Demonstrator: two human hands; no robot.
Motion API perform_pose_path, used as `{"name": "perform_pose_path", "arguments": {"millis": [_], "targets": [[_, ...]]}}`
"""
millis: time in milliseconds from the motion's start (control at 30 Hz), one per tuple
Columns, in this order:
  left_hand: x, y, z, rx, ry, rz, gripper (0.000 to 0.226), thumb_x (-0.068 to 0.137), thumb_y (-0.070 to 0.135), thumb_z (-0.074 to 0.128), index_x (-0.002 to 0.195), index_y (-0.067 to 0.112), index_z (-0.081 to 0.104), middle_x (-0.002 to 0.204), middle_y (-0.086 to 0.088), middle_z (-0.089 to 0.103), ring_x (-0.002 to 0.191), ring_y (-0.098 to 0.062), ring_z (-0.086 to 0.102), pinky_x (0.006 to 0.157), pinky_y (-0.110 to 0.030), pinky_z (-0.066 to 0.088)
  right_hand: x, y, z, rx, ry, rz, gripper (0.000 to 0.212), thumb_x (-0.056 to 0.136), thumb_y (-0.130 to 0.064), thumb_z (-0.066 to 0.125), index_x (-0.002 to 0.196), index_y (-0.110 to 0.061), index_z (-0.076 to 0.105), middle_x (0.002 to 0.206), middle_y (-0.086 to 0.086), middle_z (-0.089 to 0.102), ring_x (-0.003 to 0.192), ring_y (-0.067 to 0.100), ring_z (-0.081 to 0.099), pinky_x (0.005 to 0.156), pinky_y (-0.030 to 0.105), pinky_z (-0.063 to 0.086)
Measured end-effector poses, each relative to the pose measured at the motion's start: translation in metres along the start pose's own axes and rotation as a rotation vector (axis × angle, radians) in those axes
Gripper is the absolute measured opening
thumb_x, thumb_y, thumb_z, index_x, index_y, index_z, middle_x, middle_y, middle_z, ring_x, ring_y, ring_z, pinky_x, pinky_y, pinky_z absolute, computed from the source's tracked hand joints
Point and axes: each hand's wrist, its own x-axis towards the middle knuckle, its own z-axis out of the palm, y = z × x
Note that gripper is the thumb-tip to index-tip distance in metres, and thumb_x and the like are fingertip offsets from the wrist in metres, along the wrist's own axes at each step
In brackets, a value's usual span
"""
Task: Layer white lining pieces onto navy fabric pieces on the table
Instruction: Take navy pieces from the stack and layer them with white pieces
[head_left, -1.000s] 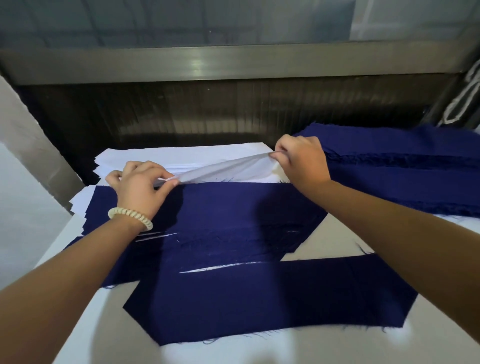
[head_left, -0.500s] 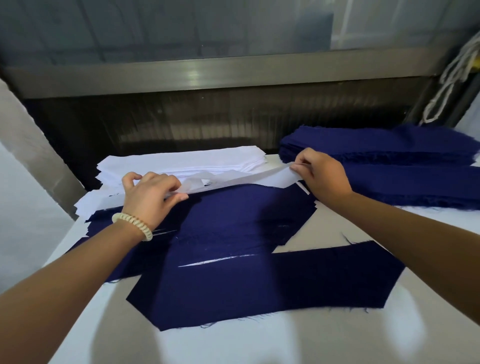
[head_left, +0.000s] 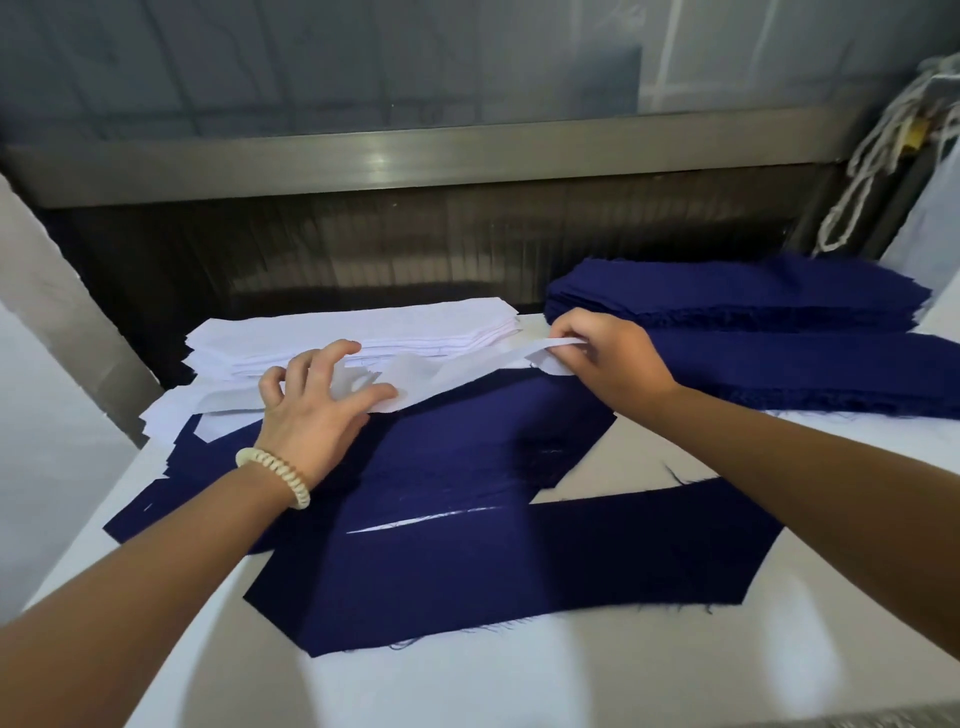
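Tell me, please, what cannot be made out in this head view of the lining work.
1) Head view: the sheet count in the white stack; its edges are too fine to count.
2) Head view: the right end of the nearer navy stack, cut off by the frame edge.
3) Head view: the part of the white lining piece under the left hand, covered by the palm.
4) Head view: the fingertip grip of the right hand, hidden by its knuckles.

Steel rail (head_left: 374, 161) above dark ribbed panel (head_left: 415, 244); rope (head_left: 872, 156) rt.
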Motion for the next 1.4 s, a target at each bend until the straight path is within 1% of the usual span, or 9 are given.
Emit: {"name": "perform_pose_path", "arguments": {"millis": [200, 367, 467, 533, 700, 933, 1033, 1233, 1400], "targets": [[-0.005, -0.001, 0.007, 0.04, 0.065, 0.138, 0.071, 0.059, 0.004, 0.086, 0.107, 0.041, 0.048, 0.13, -0.007, 0.035, 0.113, -0.033, 0.035, 0.09, -0.049, 0.023, -0.002, 0.0, -0.005, 0.02, 0.044, -0.008, 0.011, 0.093, -0.015, 0.056, 0.094, -0.006, 0.063, 0.087, 0.0, 0.065, 0.08, 0.02, 0.059, 0.071, 0.034, 0.046], [-0.01, -0.003, 0.011, 0.107, 0.174, 0.119, 0.058, 0.058, -0.003, 0.081, 0.093, 0.028, 0.046, 0.107, -0.008, 0.04, 0.094, -0.03, 0.039, 0.079, -0.053, 0.036, -0.005, 0.003, -0.005, 0.016, 0.044, -0.006, 0.011, 0.093, -0.016, 0.056, 0.094, -0.006, 0.062, 0.087, 0.006, 0.066, 0.078, 0.02, 0.059, 0.069, 0.032, 0.046], [-0.012, -0.007, 0.01, 0.147, 0.143, 0.073, 0.049, 0.052, -0.003, 0.086, 0.077, 0.018, 0.05, 0.081, -0.009, 0.045, 0.075, -0.026, 0.037, 0.074, -0.046, 0.032, -0.007, 0.006, -0.005, 0.009, 0.037, 0.001, 0.011, 0.093, -0.017, 0.056, 0.095, -0.007, 0.062, 0.086, 0.006, 0.066, 0.077, 0.02, 0.059, 0.069, 0.033, 0.047], [-0.014, -0.011, 0.011, 0.15, 0.151, 0.014, 0.035, 0.06, 0.001, 0.083, 0.074, 0.015, 0.054, 0.075, -0.01, 0.046, 0.075, -0.025, 0.032, 0.074, -0.046, 0.03, -0.008, 0.007, -0.005, 0.004, 0.037, 0.006, 0.011, 0.093, -0.017, 0.057, 0.095, -0.008, 0.062, 0.086, 0.004, 0.066, 0.078, 0.019, 0.059, 0.069, 0.031, 0.047], [-0.018, -0.02, 0.009, 0.162, 0.097, -0.174, 0.024, 0.063, 0.011, 0.085, 0.079, 0.012, 0.068, 0.082, -0.013, 0.048, 0.082, -0.031, 0.037, 0.078, -0.052, 0.029, -0.01, 0.013, -0.006, 0.006, 0.034, 0.03, 0.01, 0.093, -0.019, 0.056, 0.093, -0.01, 0.061, 0.085, 0.002, 0.065, 0.075, 0.015, 0.056, 0.064, 0.02, 0.042], [-0.021, -0.023, 0.008, 0.144, 0.142, -0.222, 0.011, 0.069, 0.014, 0.083, 0.072, 0.016, 0.073, 0.082, -0.015, 0.05, 0.082, -0.038, 0.045, 0.077, -0.053, 0.029, -0.014, 0.021, -0.006, 0.033, 0.037, 0.072, 0.008, 0.093, -0.019, 0.056, 0.091, -0.012, 0.059, 0.072, -0.015, 0.054, 0.068, 0.008, 0.052, 0.062, 0.015, 0.04], [-0.025, -0.024, 0.008, 0.108, 0.169, -0.181, 0.01, 0.077, 0.024, 0.074, 0.079, 0.016, 0.07, 0.084, -0.013, 0.05, 0.082, -0.036, 0.045, 0.076, -0.049, 0.027, -0.016, 0.026, -0.007, 0.087, 0.047, 0.105, 0.008, 0.093, -0.017, 0.055, 0.093, -0.011, 0.061, 0.086, -0.004, 0.062, 0.08, 0.012, 0.057, 0.072, 0.021, 0.045], [-0.034, -0.019, 0.002, -0.041, 0.137, -0.068, 0.035, 0.089, 0.058, 0.036, 0.083, 0.028, 0.051, 0.091, -0.006, 0.049, 0.085, -0.029, 0.039, 0.08, -0.035, 0.015, -0.027, 0.043, -0.017, 0.222, 0.056, 0.231, 0.011, 0.092, -0.015, 0.056, 0.085, -0.023, 0.061, 0.086, -0.015, 0.06, 0.083, 0.0, 0.055, 0.066, 0.003, 0.039], [-0.044, -0.012, -0.002, 0.0, 0.131, 0.036, 0.042, 0.092, 0.062, 0.026, 0.082, 0.028, 0.049, 0.093, -0.001, 0.045, 0.086, -0.029, 0.041, 0.078, -0.036, 0.019, -0.045, 0.057, -0.023, 0.25, 0.051, 0.34, 0.007, 0.089, -0.018, 0.063, 0.083, -0.023, 0.062, 0.081, -0.015, 0.06, 0.077, 0.003, 0.055, 0.064, 0.018, 0.041]]}}
